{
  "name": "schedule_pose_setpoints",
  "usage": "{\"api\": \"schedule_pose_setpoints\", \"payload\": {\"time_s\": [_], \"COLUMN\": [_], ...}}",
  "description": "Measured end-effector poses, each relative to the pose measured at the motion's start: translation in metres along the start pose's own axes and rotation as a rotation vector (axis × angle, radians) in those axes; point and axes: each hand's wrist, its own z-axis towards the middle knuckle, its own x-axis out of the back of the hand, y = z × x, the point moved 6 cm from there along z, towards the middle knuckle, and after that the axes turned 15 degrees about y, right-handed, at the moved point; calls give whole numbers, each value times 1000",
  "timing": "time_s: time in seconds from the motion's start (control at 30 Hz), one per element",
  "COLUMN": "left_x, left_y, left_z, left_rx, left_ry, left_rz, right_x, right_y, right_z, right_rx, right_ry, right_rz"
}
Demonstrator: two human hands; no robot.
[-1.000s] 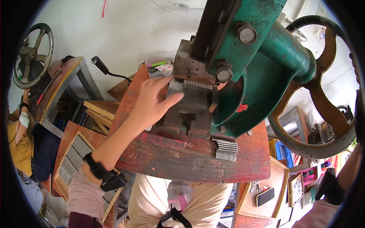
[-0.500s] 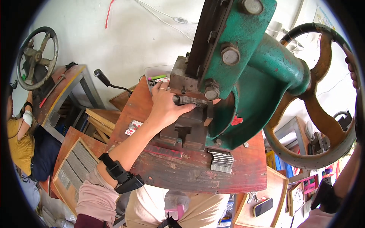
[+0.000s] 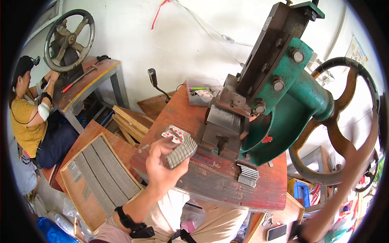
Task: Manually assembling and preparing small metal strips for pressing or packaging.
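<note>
We take this for a small workshop, since a green hand press [image 3: 296,106] with a big wheel [image 3: 333,135] stands on a scuffed wooden surface [image 3: 219,182], near another wheeled machine [image 3: 71,39] and a wooden tray [image 3: 83,210] of grey pieces [image 3: 107,172] in rows.

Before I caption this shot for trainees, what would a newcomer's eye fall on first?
Likely the green press with its spoked handwheel, at right. Next, the left hand near centre, gripping a grey ridged block. At far left, a co-worker in a yellow top sits beside another handwheel.
</note>
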Motion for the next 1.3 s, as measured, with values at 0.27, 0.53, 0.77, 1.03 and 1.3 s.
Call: {"api": "schedule_pose_setpoints", "payload": {"time_s": [0.27, 0.53, 0.77, 1.03, 1.3], "left_x": [8, -4, -12, -15, -25], "left_y": [63, 62, 70, 69, 68], "left_z": [-53, -80, -88, -94, -98], "left_rx": [-418, -575, -592, -579, -494], "left_ry": [-373, -419, -449, -499, -524], "left_rz": [147, 122, 136, 136, 73], "right_x": [20, 24, 23, 30, 39], "right_y": [-256, -244, -221, -218, -210], "right_z": [-263, -270, -278, -269, -261], "right_rx": [-2017, -2277, -2270, -2065, -1809], "right_ry": [-766, -491, -303, -401, -347], "right_rz": [1461, 1462, 1272, 1276, 1378]}}
